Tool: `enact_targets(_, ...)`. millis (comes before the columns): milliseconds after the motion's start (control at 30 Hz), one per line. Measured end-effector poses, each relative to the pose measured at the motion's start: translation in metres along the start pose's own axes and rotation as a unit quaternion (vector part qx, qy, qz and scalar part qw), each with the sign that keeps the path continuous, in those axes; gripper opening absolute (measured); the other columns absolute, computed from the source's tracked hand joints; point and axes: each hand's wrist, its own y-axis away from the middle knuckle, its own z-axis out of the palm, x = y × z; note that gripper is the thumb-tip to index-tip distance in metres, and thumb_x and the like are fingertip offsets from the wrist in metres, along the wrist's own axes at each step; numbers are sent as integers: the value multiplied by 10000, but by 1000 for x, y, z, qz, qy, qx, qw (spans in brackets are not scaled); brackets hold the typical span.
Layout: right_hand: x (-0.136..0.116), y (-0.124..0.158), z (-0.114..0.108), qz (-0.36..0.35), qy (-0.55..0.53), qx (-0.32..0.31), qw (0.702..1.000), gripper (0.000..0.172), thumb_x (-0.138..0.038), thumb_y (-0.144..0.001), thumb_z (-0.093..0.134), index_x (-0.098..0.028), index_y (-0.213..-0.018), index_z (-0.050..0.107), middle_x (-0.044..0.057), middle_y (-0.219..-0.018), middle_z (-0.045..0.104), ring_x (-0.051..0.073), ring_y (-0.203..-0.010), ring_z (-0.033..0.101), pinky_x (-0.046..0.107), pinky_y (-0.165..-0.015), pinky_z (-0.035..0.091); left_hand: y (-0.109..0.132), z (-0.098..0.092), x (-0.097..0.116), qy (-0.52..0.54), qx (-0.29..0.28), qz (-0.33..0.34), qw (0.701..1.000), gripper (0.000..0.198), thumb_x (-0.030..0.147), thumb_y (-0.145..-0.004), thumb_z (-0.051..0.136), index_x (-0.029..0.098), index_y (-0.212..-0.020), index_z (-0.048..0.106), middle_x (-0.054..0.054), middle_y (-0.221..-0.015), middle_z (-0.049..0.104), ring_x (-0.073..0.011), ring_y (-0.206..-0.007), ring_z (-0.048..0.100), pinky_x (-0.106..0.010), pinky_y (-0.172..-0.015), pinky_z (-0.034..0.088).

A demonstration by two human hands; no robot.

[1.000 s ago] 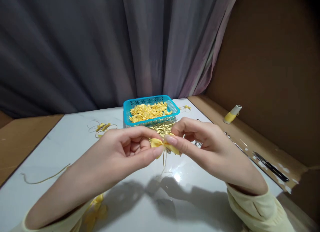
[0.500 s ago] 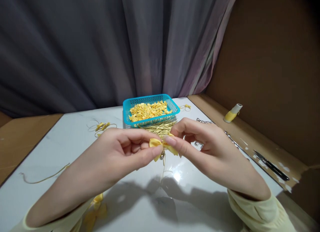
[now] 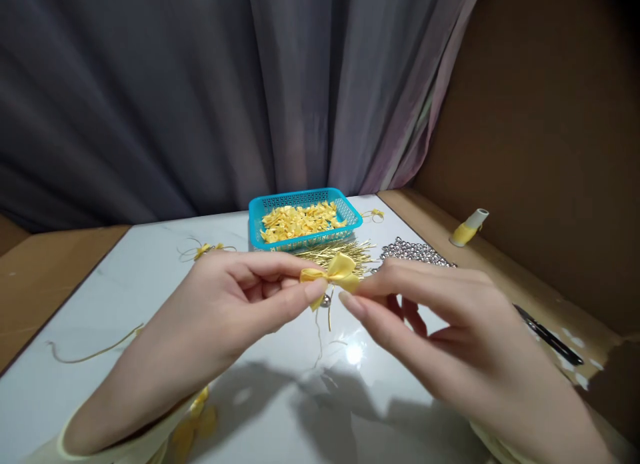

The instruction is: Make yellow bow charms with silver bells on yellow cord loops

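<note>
My left hand (image 3: 250, 297) pinches a yellow satin ribbon bow (image 3: 342, 269) between thumb and forefinger at its left loop. Against the bow's lower right edge, my right hand (image 3: 430, 324) has its thumb and forefinger drawn close together on the ribbon's end. The forefinger's tip is partly hidden there. Under the bow's knot hangs a small silver bell or bead (image 3: 326, 301), with a gold tie and a thin thread dangling beside it. Behind the hands lies a pile of gold twist ties (image 3: 345, 252).
A blue basket (image 3: 255, 231) of yellow bows stands at the back. Silver beads (image 3: 415, 251) are heaped right of the ties. On the right ledge are a yellow-wrapped tube (image 3: 467, 229) and black thread snips (image 3: 550, 336). A bow with ties (image 3: 205, 249) lies at left.
My right hand has moved right and down from the bow's middle to its lower right edge. The bow's right loop now stands up. My left hand keeps its pinch.
</note>
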Motion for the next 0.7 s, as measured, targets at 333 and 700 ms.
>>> enact_targets(333,8,-15,9,59,-74,-12,995,173,-153,-885,563,-145,-741,661,-31,-653,606,54,-604,519,158,-505,375,8,19,4,-116,166,137,970,88,223,-747,681,276,-698,731,80,-671,723,-85,-544,594,-146,-477,436)
enact_targets(700,13,-21,15,102,-147,-14,984,207,-141,-873,552,-129,-708,675,-24,-628,581,44,-542,448,144,-470,362,7,23,3,-225,183,261,921,208,161,-829,554,178,-627,604,68,-510,532,-46,-460,430,-156,-487,379)
